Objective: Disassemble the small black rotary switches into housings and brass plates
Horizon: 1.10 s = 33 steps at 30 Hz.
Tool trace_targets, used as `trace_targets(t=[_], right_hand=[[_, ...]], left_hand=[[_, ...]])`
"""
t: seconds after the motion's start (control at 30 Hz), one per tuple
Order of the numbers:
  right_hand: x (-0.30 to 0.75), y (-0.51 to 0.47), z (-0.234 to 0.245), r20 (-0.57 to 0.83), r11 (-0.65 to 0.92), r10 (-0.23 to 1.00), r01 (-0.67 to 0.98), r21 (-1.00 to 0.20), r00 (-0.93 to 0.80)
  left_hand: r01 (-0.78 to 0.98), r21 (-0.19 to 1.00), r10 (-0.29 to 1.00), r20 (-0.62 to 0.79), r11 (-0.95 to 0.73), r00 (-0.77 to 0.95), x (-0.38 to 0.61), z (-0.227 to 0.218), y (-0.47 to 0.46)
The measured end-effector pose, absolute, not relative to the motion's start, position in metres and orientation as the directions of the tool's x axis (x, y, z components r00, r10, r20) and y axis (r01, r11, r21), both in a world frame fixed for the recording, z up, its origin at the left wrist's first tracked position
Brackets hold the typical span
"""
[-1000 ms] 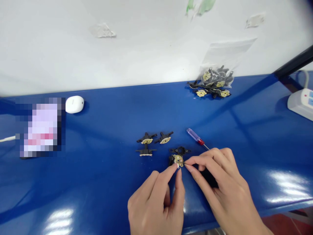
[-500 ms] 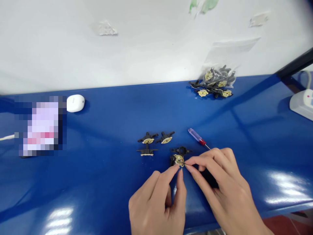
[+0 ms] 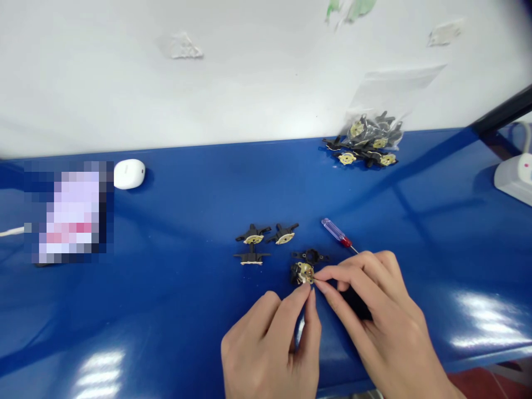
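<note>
Two bare hands at work on a blue surface (image 3: 174, 332), seen from a head-worn camera and read from left to right. Far to the left of the fingers lies a pixelated object (image 3: 68, 213), too blurred to identify, with a white cable (image 3: 12, 231) at its left side. Just beyond it sits a white computer mouse (image 3: 129, 174). Nearer the fingers, to their left, are three small black parts with brass discs (image 3: 253, 239), lying close together and apart from the hands. The left hand (image 3: 268, 349) comes up from below, its fingers (image 3: 311, 296) in a narrow pinch on the lower edge of a black part with a brass disc (image 3: 303, 271). The right hand (image 3: 374, 316) meets this part from the other side, its fingers (image 3: 321, 285) also narrowly pinched at the disc's right edge. The part is held low over the surface between both sets of fingers, with a black ring-shaped piece (image 3: 310, 256) directly beyond it. Beyond the right fingers lies a small screwdriver (image 3: 336, 233) with a clear blue handle and red collar, its shaft pointing toward them. Well beyond and to the right is a clear plastic bag (image 3: 394, 91) of similar parts, with loose parts (image 3: 347, 158) spilling beside it. At far right stands a white power strip (image 3: 513, 180).
</note>
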State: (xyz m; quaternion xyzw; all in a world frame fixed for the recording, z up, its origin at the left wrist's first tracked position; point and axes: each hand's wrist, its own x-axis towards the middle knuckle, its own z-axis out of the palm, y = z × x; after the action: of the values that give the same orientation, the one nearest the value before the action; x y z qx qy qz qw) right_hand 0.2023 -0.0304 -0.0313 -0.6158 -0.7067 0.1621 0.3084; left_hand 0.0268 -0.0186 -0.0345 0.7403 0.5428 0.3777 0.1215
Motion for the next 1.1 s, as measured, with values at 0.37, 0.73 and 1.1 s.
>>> trace_targets(t=[0.37, 0.73, 1.1], right_hand=[[0.2005, -0.0310, -0.0314, 0.268, 0.202, 0.963, 0.766, -0.610, -0.040], [0.2024, -0.0299, -0.0336, 0.261, 0.193, 0.965, 0.778, -0.598, -0.038], [0.2007, -0.0305, -0.0302, 0.251, 0.201, 0.967, 0.748, -0.632, -0.048]], left_hand=[[0.702, 0.592, 0.898, 0.410, -0.396, 0.160, 0.0239, -0.0361, -0.0215], [0.703, 0.593, 0.893, 0.430, -0.392, 0.135, 0.0261, -0.0357, -0.0190], [0.705, 0.591, 0.892, 0.432, -0.391, 0.133, 0.0271, -0.0355, -0.0196]])
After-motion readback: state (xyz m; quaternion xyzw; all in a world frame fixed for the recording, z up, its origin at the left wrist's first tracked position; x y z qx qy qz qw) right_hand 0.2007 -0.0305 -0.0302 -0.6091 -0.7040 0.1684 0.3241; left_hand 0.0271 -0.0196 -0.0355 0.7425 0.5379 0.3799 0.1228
